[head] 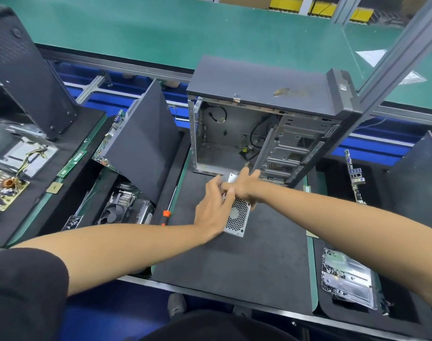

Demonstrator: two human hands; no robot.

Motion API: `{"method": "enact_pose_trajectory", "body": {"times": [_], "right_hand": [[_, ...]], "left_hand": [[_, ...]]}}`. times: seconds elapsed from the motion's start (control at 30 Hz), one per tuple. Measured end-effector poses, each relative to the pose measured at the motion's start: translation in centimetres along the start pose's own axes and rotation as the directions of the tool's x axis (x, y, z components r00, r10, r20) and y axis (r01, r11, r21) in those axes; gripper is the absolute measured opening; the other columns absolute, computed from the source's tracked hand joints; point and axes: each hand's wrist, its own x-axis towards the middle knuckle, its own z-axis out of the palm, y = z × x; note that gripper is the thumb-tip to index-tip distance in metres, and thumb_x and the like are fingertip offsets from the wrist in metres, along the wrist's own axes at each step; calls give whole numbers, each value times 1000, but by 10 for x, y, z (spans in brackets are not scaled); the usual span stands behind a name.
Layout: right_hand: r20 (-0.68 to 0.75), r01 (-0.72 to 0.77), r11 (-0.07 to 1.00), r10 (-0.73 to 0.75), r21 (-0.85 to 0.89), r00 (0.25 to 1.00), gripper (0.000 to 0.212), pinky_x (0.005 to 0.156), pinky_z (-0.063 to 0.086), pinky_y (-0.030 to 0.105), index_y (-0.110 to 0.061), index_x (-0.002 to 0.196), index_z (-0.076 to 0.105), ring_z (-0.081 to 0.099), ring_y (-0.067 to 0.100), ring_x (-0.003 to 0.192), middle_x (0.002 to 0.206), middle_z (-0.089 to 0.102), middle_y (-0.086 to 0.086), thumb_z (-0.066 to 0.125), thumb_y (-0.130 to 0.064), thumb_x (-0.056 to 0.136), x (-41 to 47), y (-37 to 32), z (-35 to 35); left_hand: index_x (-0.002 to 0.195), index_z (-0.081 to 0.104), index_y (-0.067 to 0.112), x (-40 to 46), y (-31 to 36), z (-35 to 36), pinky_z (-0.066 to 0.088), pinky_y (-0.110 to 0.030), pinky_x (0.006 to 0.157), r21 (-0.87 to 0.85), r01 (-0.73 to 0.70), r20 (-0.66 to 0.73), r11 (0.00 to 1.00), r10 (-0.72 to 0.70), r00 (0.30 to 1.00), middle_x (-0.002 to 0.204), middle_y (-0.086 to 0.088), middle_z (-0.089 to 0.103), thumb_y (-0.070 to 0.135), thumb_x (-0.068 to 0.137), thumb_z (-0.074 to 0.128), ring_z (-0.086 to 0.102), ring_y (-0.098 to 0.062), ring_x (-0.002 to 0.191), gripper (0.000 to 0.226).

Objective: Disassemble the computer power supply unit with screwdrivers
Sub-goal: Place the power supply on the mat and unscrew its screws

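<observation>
- Power supply unit (237, 215): a small silver box with a honeycomb vent grille, sitting at the centre of the frame on the dark work mat (247, 262), just in front of the open side of the emptied computer case (247, 129).
- Left hand (213, 205): it lies against the left side of the unit with fingers curled over its upper edge, grasping it; in my judgement this steadies the box so it can be turned or positioned.
- Right hand (244, 187): it reaches across the far end of the unit, fingers wrapped over its top, also holding it. Motion blur hides the exact finger placement.
- Neither hand holds a tool. An orange-collared screwdriver (169, 207) lies at the left edge of the mat, near the left hand, probably kept there for ready reach.
- Judged stage: early. The unit's cover looks still in place and no screws appear removed; it seems to be getting oriented on the mat first.
- Around it: a fan and heatsink (121, 207) at lower left, a leaning side panel (146, 143) left of centre, and a circuit board (3, 190) at far left.
</observation>
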Motion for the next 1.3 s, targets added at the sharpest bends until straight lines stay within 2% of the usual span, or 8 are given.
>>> {"method": "enact_pose_trajectory", "body": {"times": [0.17, 0.3, 0.47, 0.6, 0.8, 1.03, 1.23, 1.3], "right_hand": [[343, -51, 958, -51, 284, 938, 63, 71, 63, 53, -7, 116, 53, 71, 43, 81, 117, 55, 18, 40, -62, 87, 12, -2, -38], [430, -84, 891, -131, 446, 893, 51, 67, 62, 47, -8, 125, 44, 73, 49, 85, 112, 61, 35, 35, -49, 95, 33, 7, -46], [226, 311, 948, -289, -70, 930, 26, 61, 51, 36, -13, 124, 35, 68, 38, 85, 98, 62, 19, 38, -12, 98, 55, 27, -22], [164, 418, 663, -412, -621, 896, 65, 104, 41, 48, -16, 148, 33, 36, 35, 133, 141, 36, 15, 67, -28, 94, 73, 65, -7], [195, 467, 477, -514, -744, 836, 91, 109, 32, 45, -28, 158, 21, 30, 31, 140, 149, 32, 8, 75, -34, 85, 82, 102, 7], [199, 358, 245, -499, -901, 843, 61, 109, 26, 44, -19, 136, 42, 36, 32, 132, 143, 37, 12, 71, -39, 86, 91, 112, -9], [310, 432, 135, -513, -891, 801, 57, 125, 4, 43, -10, 146, 33, 66, 27, 99, 90, 71, 3, 46, 1, 92, 91, 114, -10], [332, 444, 106, -516, -890, 790, 53, 120, 19, 36, -7, 144, 34, 63, 29, 106, 91, 72, 6, 45, 2, 92, 90, 118, -2]], "left_hand": [[155, 4, 35, 0, 4, -4, 46, -40, 82, 175, 87, 29, 981, -93, 995, 151, 4, 27, 73, 63, 41, 58, -27, 120, 106], [142, 20, 15, 18, 5, -8, 45, -44, 87, 389, 263, -66, 883, -258, 964, 138, -3, 32, 73, 57, 74, 44, -28, 126, 117], [127, 28, 15, 27, 5, -18, 43, -41, 82, 386, 256, -47, 886, -258, 965, 128, -1, 36, 63, 55, 85, 50, -27, 117, 103], [109, 26, 28, 20, -7, -35, 49, -40, 78, 375, 111, 69, 920, -148, 987, 109, 9, 38, 60, 45, 75, 56, -18, 94, 87], [126, 26, 36, 24, -22, -67, 45, -29, 58, 452, -232, 371, 861, 55, 927, 88, 22, 47, 55, 48, 78, 57, -3, 67, 96], [143, 25, 37, 54, -5, -84, 55, -38, 81, 449, -498, 616, 742, 146, 774, 115, 29, 42, 46, 52, 83, 59, -10, 95, 109], [146, 25, 40, 74, 5, -82, 54, -41, 85, 428, -586, 717, 688, 135, 684, 126, 23, 45, 45, 53, 84, 59, -12, 100, 110], [147, 25, 38, 76, 2, -81, 53, -38, 84, 429, -600, 721, 676, 145, 678, 128, 21, 46, 46, 54, 83, 58, -11, 100, 110]]}}
